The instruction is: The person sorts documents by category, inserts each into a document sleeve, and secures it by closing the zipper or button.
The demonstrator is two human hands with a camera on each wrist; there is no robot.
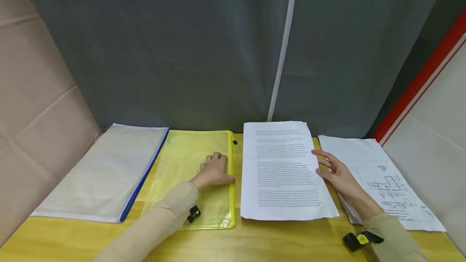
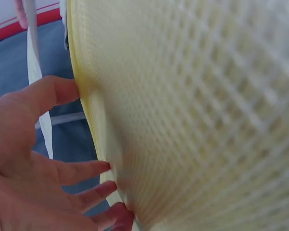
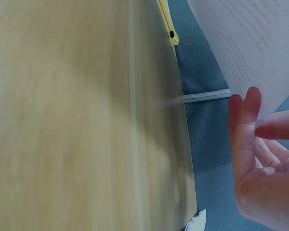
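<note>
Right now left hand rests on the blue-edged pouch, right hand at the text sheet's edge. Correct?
Not quite. The left hand rests on the yellow mesh pouch, as the head view shows; the blue-edged pouch lies untouched beside it. The right hand is at the text sheet edge.

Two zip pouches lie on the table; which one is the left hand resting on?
The left hand rests on the yellow mesh pouch, beside the printed text sheets. The white pouch with blue edging lies untouched further left.

Two zip pouches: yellow (image 1: 189,173), blue-edged (image 1: 105,173). Two paper stacks (image 1: 284,173) (image 1: 382,181).
</note>
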